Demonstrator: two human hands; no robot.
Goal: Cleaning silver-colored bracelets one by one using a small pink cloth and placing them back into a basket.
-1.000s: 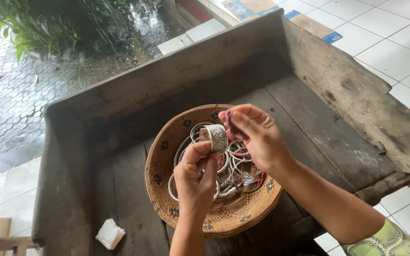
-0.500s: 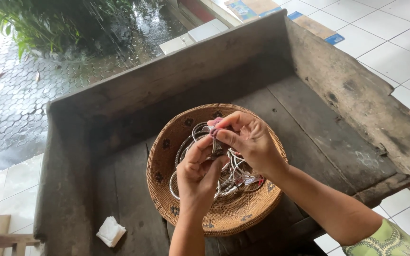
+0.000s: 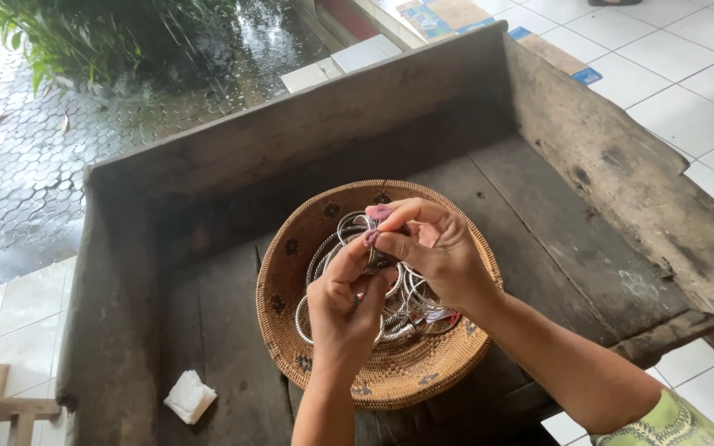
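Two hands meet right over the woven basket (image 3: 287,285), and compared with a second ago they've closed in tight: back then the left hand (image 3: 342,307) held a silver ring out in plain view with the right hand (image 3: 433,252) just above it, and now both sets of fingertips are pinched together on that same small silver piece (image 3: 371,258), so it's mostly hidden. Both grips are narrow pinches, left from below, right from above. To me that reads like fiddly work on the one piece, not picking a new one. Under the hands, the pile of silver bangles (image 3: 411,306) sits in the basket. The basket rests on a worn wooden table (image 3: 555,223) with raised sides, and a crumpled white tissue (image 3: 189,396) lies on it at the near left. Farther out there's wet paving (image 3: 35,165) and a green plant (image 3: 84,33).
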